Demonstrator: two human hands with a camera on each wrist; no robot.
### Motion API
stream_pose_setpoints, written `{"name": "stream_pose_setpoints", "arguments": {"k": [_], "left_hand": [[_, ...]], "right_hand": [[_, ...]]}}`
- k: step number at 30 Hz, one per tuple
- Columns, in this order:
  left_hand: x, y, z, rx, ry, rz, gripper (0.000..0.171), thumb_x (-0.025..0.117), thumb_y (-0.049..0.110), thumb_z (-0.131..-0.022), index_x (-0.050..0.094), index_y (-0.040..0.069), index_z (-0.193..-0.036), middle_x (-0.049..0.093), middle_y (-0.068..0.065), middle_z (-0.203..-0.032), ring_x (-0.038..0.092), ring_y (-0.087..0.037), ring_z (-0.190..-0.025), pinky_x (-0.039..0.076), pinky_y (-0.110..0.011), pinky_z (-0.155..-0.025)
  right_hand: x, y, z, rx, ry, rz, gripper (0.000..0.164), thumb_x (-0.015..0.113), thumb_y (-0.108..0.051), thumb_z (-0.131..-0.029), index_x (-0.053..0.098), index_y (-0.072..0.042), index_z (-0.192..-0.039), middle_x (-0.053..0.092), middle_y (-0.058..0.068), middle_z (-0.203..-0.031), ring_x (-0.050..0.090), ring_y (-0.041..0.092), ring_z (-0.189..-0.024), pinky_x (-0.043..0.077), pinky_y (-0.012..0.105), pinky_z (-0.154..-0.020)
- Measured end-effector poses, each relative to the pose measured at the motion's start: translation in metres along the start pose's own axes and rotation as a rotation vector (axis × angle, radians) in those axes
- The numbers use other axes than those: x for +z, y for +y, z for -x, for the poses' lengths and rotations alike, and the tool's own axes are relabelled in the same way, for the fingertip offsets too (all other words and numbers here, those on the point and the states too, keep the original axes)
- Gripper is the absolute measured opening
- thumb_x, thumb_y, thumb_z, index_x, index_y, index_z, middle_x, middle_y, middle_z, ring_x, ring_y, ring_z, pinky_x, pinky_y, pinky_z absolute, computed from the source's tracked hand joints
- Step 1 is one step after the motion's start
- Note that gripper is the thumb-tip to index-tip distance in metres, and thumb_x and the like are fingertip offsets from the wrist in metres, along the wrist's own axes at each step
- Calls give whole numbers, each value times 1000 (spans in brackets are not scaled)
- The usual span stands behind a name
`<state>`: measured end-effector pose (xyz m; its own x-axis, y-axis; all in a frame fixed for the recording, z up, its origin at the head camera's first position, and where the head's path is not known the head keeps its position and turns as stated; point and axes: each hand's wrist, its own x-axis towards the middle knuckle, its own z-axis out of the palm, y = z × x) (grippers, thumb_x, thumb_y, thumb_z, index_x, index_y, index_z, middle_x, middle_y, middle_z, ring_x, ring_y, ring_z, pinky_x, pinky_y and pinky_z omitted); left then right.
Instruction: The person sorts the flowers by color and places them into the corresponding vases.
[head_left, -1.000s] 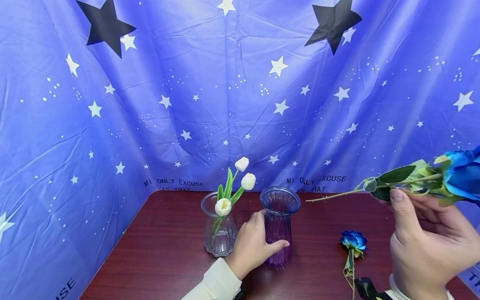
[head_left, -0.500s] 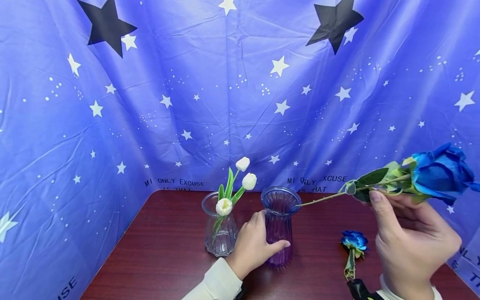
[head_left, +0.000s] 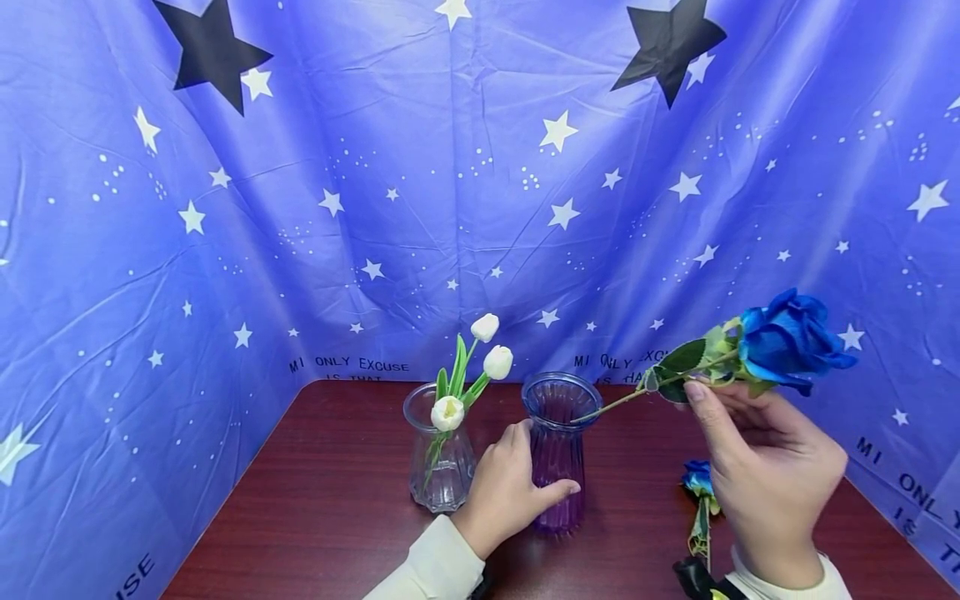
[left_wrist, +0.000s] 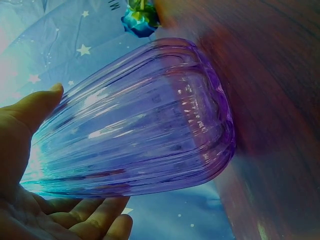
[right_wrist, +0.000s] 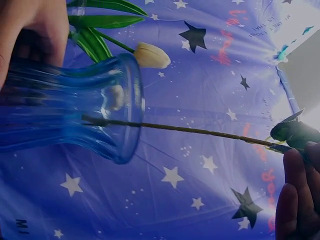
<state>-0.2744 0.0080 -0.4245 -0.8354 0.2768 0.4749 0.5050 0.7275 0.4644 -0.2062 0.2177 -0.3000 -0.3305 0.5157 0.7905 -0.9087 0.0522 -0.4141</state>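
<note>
A ribbed glass vase (head_left: pixel 557 467), blue at its rim and purple below, stands upright on the table. Around its near-left side my left hand (head_left: pixel 513 487) grips it, thumb across the front; the left wrist view shows the fingers (left_wrist: pixel 90 217) along the other side of the glass. Between thumb and fingers my right hand (head_left: pixel 772 475) pinches the stem of a blue rose (head_left: pixel 795 342), just under the bloom. The rose tilts, bloom to the right, and the lower end of its stem (right_wrist: pixel 195 131) reaches into the vase's mouth in the right wrist view.
Left of the vase, a clear glass vase (head_left: pixel 438 479) holds white tulips (head_left: pixel 497 363). A second blue rose (head_left: pixel 697 477) lies on the dark red table (head_left: pixel 315 483), partly behind my right hand. A blue star-printed cloth (head_left: pixel 450 208) hangs around the table's back and sides.
My right hand has moved left with the blue rose, bringing the stem end from right of the vase to inside its mouth. My left hand and the vase have stayed in place.
</note>
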Motion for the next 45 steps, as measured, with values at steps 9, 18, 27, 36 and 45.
{"name": "stream_pose_setpoints", "arguments": {"k": [9, 18, 27, 36, 45], "left_hand": [[0, 0, 0, 2, -3, 13, 95, 81, 64, -79, 49, 3, -144, 66, -10, -127, 71, -28, -110, 57, -44, -96], [0, 0, 0, -14, -26, 22, 96, 80, 65, -80, 48, 2, -146, 65, -10, -129, 70, -28, -113, 57, -44, -97], [-1, 0, -1, 1, -7, 9, 95, 80, 64, -80, 49, 2, -145, 65, -10, -128, 70, -28, -112, 58, -45, -95], [1, -1, 0, 1, -15, 9, 95, 81, 64, -80, 49, 3, -145, 65, -10, -128, 70, -28, -111, 57, -44, -96], [1, -2, -1, 1, -21, 20, 95, 80, 64, -80, 48, 3, -145, 65, -10, -127, 70, -28, -110, 57, -44, -95]], "right_hand": [[-1, 14, 6, 41, -102, -21, 15, 73, 29, -74, 63, 30, -85, 78, 16, -81, 77, 16, -72, 59, 20, -70], [0, 22, 12, 119, -155, 84, 15, 76, 24, -76, 68, 24, -89, 78, 13, -82, 76, 13, -71, 58, 18, -68], [1, 28, 16, 143, -245, 381, 10, 79, 13, -81, 77, 8, -90, 78, 2, -78, 73, 7, -67, 53, 15, -59], [0, 34, 21, 201, -310, 492, 10, 82, 4, -84, 80, -2, -92, 78, 0, -79, 70, 5, -65, 50, 15, -58], [0, 42, 25, 190, -382, 522, 15, 83, 2, -84, 81, -10, -93, 73, -2, -91, 66, 5, -73, 49, 15, -61]]}}
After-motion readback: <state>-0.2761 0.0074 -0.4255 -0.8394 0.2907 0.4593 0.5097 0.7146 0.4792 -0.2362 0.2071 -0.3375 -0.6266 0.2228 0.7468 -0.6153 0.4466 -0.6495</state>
